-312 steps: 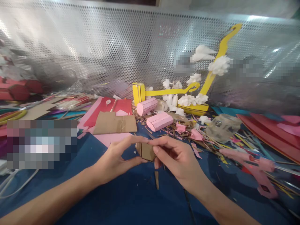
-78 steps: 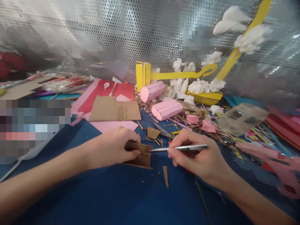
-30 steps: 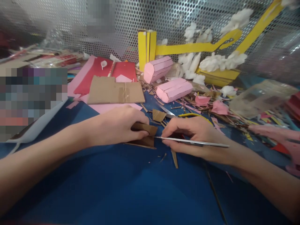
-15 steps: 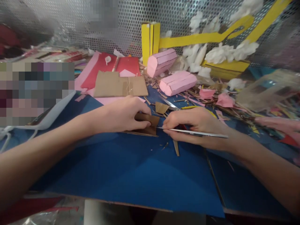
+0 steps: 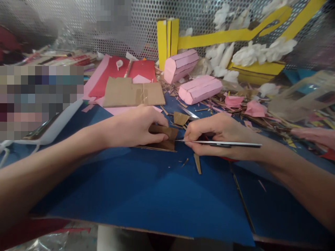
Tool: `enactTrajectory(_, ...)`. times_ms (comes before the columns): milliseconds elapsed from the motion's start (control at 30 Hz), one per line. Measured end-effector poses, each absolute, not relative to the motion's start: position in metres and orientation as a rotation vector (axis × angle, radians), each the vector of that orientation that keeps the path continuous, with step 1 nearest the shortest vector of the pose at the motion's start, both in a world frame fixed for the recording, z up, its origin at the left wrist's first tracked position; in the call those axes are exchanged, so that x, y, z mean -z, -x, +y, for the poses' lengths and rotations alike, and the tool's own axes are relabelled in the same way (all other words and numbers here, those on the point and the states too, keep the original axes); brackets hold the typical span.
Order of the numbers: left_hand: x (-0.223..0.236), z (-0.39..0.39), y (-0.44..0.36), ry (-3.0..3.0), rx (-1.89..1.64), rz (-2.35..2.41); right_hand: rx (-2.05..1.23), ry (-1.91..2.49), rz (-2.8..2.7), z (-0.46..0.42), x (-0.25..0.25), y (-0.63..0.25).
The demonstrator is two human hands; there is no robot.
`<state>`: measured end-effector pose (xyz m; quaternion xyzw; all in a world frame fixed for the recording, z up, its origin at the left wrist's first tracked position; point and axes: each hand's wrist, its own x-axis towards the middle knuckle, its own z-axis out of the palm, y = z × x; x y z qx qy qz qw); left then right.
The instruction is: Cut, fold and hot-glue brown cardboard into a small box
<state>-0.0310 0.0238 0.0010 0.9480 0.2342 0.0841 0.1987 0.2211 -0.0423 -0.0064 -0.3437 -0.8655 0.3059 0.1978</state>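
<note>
My left hand [image 5: 141, 127] is closed on a small folded piece of brown cardboard [image 5: 170, 135], its thumb on the near side and its fingers partly hidden behind. The cardboard rests on the blue tabletop [image 5: 136, 195]. My right hand [image 5: 217, 134] pinches a slim metal craft knife [image 5: 243, 144] like a pen. The knife's tip points left and lies close to the cardboard's right edge; whether they touch I cannot tell. A narrow cardboard offcut [image 5: 197, 164] lies below my right hand. Beyond it are a small cardboard scrap [image 5: 181, 118] and a partly hidden silver blade [image 5: 190, 113].
A flat cardboard sheet [image 5: 134, 94] lies on red paper [image 5: 101, 78]. Two pink faceted blocks [image 5: 200, 89] stand among scraps, near a yellow structure [image 5: 167, 42] and white fluff [image 5: 251, 54]. Another person's hand [image 5: 312, 135] is at the right, below a clear plastic container [image 5: 300, 96].
My right hand has shifted slightly right with the knife, whose tip is a little further from the cardboard. My left hand stays on the cardboard. The view has shifted slightly.
</note>
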Motion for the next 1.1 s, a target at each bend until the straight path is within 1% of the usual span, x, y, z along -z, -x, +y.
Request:
enactTrajectory(433,-0.001,0.025,0.032,-2.634,-0.204,0.674,-1.05,0.996,-2.187,-0.041,0.017,-0.227)
enactTrajectory(600,0.001,0.025,0.033,-2.631,-0.213,0.668,-0.991,1.025,-2.106,-0.047,0.023,-0.228)
enactTrajectory(767,-0.001,0.024,0.032,-2.624,-0.226,0.657,-0.766,0.956,-2.314,-0.049,0.02,-0.221)
enactTrajectory(867,-0.001,0.023,0.032,-2.635,-0.223,0.658,-0.691,0.903,-2.402,-0.048,0.016,-0.219)
enactTrajectory(1100,-0.002,0.024,0.031,-2.583,-0.205,0.656,-0.879,0.976,-2.359,-0.044,0.01,-0.22)
